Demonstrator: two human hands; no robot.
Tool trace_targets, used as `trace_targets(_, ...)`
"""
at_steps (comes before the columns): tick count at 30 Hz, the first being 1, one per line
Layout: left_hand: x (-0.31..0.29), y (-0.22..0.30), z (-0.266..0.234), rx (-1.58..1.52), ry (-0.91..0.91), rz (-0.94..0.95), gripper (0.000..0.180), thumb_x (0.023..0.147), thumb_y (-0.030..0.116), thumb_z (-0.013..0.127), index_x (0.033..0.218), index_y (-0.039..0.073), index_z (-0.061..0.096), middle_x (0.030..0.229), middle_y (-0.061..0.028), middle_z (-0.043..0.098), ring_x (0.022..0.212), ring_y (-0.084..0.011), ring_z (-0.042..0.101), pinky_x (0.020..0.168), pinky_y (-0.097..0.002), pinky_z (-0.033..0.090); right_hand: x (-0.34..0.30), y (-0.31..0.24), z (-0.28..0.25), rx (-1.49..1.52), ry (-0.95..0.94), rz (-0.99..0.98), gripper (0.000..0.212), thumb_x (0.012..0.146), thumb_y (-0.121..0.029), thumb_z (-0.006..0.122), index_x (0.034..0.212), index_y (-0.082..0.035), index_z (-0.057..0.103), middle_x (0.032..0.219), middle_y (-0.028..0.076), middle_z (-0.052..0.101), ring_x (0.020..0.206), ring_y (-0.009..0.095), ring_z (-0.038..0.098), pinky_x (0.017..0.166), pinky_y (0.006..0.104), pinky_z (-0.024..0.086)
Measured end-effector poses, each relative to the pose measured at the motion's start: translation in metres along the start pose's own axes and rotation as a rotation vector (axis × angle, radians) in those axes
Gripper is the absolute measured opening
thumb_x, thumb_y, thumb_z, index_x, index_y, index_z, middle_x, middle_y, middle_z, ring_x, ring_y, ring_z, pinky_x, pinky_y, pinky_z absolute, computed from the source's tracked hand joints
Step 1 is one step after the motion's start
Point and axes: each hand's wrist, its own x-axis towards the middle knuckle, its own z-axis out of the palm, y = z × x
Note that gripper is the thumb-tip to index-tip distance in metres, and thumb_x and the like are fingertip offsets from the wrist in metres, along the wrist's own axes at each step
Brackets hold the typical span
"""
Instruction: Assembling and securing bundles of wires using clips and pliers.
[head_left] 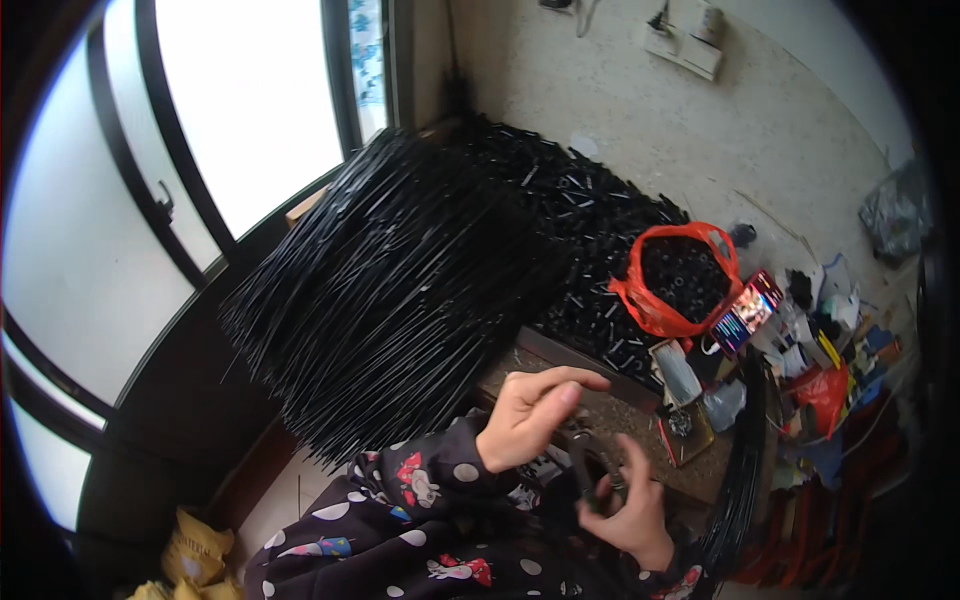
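My left hand [535, 418] is held over the front of the bench, its thumb lying close along the bent forefinger. Whatever may be between those fingers is too small or hidden to make out. To its right and a little nearer, my right hand [637, 508] curls round a dark hand tool with two curved arms, like pliers [583, 462]. The tool's working end is hard to see against the dark clothing. A large bundle of thin black rods [390, 270] lies left of and beyond my left hand.
Behind the bundle is a heap of short black tubes [560, 190]. A red plastic bag [640, 312] holds small black parts, beside a lit phone [747, 315]. A small tray [690, 438] of metal bits sits near my right hand. More black strands [735, 490] hang at the bench's right.
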Motion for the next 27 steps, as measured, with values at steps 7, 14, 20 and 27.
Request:
trace_targets(7,-0.001,0.002,-0.008,-0.117,0.068,0.015,0.026,0.086,0.016,0.054,0.102,-0.003,0.060,0.069,0.0005,0.058,0.063,-0.0024,0.050,0.057,-0.0185,0.039,-0.010,-0.012,-0.014,-0.506,0.298,-0.438,0.040,0.070,-0.002,0.053,0.109,0.007,0.049,0.091,0.025,0.055,0.079,0.039,0.055,0.070,0.0463,0.043)
trace_targets(14,0.003,-0.007,0.003,0.124,-0.062,0.213,0.051,0.060,0.026,0.081,0.098,-0.002,0.060,0.063,0.0006,0.055,0.055,-0.0028,0.045,0.049,-0.0188,0.034,-0.003,0.028,0.024,0.801,-0.587,0.209,0.045,0.073,-0.016,0.070,0.107,0.004,0.048,0.067,0.005,0.059,0.056,0.013,0.057,0.054,0.0254,0.045)
trace_targets(20,0.003,-0.019,-0.015,0.045,-0.013,0.152,0.063,0.053,0.032,0.085,0.098,-0.002,0.060,0.068,0.0006,0.057,0.059,-0.0038,0.046,0.053,-0.0191,0.035,-0.002,0.008,-0.008,-0.378,0.345,-0.409,0.038,0.069,-0.004,0.060,0.105,0.003,0.049,0.082,0.016,0.057,0.068,0.032,0.056,0.064,0.0374,0.047)
trace_targets(27,0.005,-0.008,-0.004,0.076,-0.141,0.110,0.061,0.053,0.036,0.085,0.094,-0.001,0.060,0.056,0.0038,0.046,0.051,-0.0022,0.041,0.046,-0.0203,0.028,-0.010,0.025,0.018,0.925,-0.692,0.292,0.044,0.072,-0.016,0.073,0.104,0.004,0.050,0.065,0.008,0.059,0.053,0.015,0.056,0.055,0.0240,0.045)
